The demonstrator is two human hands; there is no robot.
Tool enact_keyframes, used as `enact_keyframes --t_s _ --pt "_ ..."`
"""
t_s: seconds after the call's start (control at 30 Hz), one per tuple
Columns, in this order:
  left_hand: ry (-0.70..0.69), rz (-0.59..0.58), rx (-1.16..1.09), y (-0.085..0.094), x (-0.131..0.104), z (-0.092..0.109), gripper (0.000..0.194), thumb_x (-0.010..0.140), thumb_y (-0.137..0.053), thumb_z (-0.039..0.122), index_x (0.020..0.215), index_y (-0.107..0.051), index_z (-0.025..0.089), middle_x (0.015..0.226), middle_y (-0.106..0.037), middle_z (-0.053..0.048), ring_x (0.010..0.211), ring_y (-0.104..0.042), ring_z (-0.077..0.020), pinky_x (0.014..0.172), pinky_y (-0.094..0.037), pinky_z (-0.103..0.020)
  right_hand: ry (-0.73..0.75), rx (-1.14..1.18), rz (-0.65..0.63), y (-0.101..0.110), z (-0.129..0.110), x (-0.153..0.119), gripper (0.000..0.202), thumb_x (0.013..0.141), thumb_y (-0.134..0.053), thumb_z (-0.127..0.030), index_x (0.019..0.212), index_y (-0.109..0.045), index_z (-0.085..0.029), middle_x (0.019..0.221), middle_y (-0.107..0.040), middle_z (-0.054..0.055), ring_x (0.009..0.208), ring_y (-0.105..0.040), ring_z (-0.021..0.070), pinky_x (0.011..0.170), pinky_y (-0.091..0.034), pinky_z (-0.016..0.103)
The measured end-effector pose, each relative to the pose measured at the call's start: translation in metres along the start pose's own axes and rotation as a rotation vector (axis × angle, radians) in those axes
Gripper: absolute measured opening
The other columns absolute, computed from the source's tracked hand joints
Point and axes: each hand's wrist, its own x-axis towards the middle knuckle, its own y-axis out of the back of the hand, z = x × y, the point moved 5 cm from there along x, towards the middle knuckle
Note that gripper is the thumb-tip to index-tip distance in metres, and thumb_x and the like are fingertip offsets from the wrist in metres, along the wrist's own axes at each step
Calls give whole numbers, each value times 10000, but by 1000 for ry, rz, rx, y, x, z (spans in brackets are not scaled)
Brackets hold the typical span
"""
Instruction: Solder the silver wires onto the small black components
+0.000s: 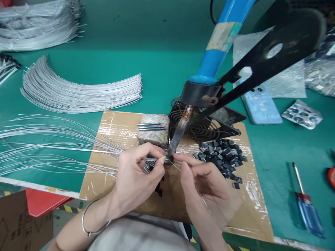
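My left hand pinches the end of a thin wire between thumb and forefinger, just left of the soldering iron's tip. Loose white wires fan out to the left behind that hand. In my right hand, closed finger and thumb hold a strand of solder wire, its end bent toward the tip. The soldering iron points down from a black clamp, with its blue handle above. Both hands' fingertips nearly meet at the tip, where the exact contact is too small to make out.
A bundle of white wires lies at the back left. Behind the hands stand a block with short rods and a black fan. Black connector pieces are heaped at right, near a phone and a screwdriver.
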Motion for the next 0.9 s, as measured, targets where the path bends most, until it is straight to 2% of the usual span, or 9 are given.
enact_keyframes --t_s 0.2,0.5,0.73,0.9 --pt "-28 12 5 1 0 0 157 830 -646 77 704 -674 167 719 -725 1 500 -396 -77 429 -239 -231 1 -13 -3 0 -2 -1 239 939 -706 -217 735 -582 -231 1049 -830 45 869 -780 164 797 -569 288" --pt "-62 21 -7 1 0 0 156 819 -645 48 708 -676 153 719 -727 1 523 -450 -69 435 -260 -211 59 -38 -2 0 -2 -1 240 949 -685 -224 736 -577 -235 1042 -831 54 858 -787 179 756 -599 297" --pt "-53 22 -11 1 0 0 156 823 -642 58 706 -678 155 728 -729 -1 540 -480 -73 441 -271 -210 85 -53 4 0 -2 0 247 952 -678 -228 729 -573 -225 1023 -834 84 838 -793 194 717 -609 299" --pt "-18 -5 3 1 1 -3 142 828 -635 84 713 -680 155 752 -737 -11 579 -521 -88 479 -326 -207 104 -60 2 -1 -1 0 249 945 -681 -209 725 -566 -227 1007 -836 68 819 -792 186 741 -611 305"
